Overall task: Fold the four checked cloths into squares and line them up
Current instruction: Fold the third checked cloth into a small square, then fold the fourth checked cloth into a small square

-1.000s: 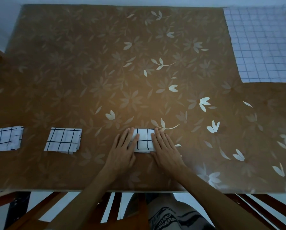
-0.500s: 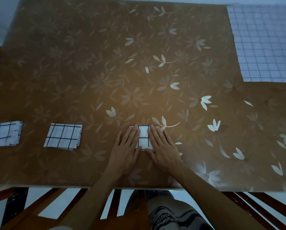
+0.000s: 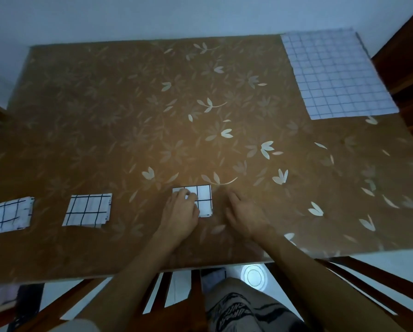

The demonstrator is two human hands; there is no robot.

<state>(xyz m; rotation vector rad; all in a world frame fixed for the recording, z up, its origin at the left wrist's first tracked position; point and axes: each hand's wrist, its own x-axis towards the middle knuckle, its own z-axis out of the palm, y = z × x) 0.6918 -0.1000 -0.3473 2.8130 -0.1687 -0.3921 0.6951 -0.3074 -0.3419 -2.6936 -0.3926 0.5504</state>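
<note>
Brown, leaf-patterned table covering (image 3: 129, 140) carries the work, and nearest the person three folded checked squares sit along its front edge. The left hand (image 3: 180, 215) rests fingers-down on the third folded cloth (image 3: 202, 200), pressing it flat, not gripping it; the right hand (image 3: 245, 215) lies just beside that cloth, loosely open, holding nothing and apart from it. To the left, well apart, are the second folded cloth (image 3: 88, 209) and the first folded cloth (image 3: 8, 215), roughly in one row. At the far right corner the last cloth (image 3: 337, 75) lies spread, unfolded. This looks like the third fold being finished; next calls for reaching across to bring that spread cloth near.
</note>
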